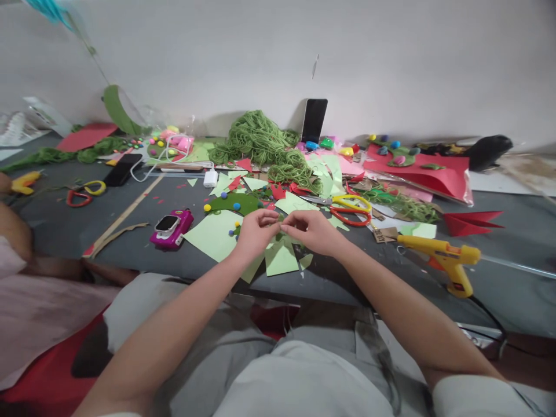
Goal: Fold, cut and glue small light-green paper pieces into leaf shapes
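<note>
A dark table [69, 229] is seen from above, strewn with craft scraps. At far left, another person's arm [15, 229] rests on its edge. A pink toy camera [171, 229] lies left of centre beside light green paper pieces [212, 234]. In the middle, the left hand [256, 231] and right hand [310, 230] meet just above the paper, fingers pinched together on a small green piece [280, 223], too small to identify. Behind are green yarn [260, 142] and scissors [351, 209]. A yellow glue gun [447, 260] lies at right.
</note>
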Tool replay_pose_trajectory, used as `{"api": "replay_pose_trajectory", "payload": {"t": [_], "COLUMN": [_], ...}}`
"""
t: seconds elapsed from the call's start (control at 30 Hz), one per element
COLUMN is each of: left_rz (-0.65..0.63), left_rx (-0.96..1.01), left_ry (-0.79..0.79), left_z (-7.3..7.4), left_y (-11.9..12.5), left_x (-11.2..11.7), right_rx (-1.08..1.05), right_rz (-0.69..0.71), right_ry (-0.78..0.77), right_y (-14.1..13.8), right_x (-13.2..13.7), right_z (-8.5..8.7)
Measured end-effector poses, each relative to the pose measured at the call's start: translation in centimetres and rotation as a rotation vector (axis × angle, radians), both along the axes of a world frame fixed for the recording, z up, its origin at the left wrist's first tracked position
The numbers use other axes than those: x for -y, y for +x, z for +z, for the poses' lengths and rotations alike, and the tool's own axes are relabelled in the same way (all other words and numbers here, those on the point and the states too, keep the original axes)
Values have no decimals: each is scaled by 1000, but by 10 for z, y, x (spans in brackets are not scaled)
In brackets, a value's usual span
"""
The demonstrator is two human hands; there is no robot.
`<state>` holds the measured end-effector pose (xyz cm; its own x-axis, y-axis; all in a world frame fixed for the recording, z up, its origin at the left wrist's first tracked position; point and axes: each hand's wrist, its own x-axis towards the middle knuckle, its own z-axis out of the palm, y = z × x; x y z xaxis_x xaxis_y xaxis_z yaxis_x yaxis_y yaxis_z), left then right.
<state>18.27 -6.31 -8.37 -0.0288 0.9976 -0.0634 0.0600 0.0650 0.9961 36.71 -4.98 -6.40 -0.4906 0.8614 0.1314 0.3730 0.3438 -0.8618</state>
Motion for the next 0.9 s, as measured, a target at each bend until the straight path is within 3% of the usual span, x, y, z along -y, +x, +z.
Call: {"api": "replay_pose_trajectory", "payload": {"t": [0.2, 0.47, 0.7, 0.83, 0.9], "left_rz": [125, 91, -129, -278, -294], "left_rx": [139, 192, 263, 123, 12], "left_ry": [25, 18, -84, -121, -123], "left_z": [6, 17, 20, 23, 22], "left_y": [-3, -11, -16, -17, -17], "left_x": [-2, 0, -1, 2, 3], "right_rx": [-48, -13, -22, 23, 72], "right_rz": [-58, -81, 65, 131, 154], "right_ry": [93, 58, 32, 123, 172], "right_y": [-1, 5, 6, 12, 14], "right_x": [3, -2, -8, -11, -11], "right_z": [-1, 5, -1, -3, -2]}}
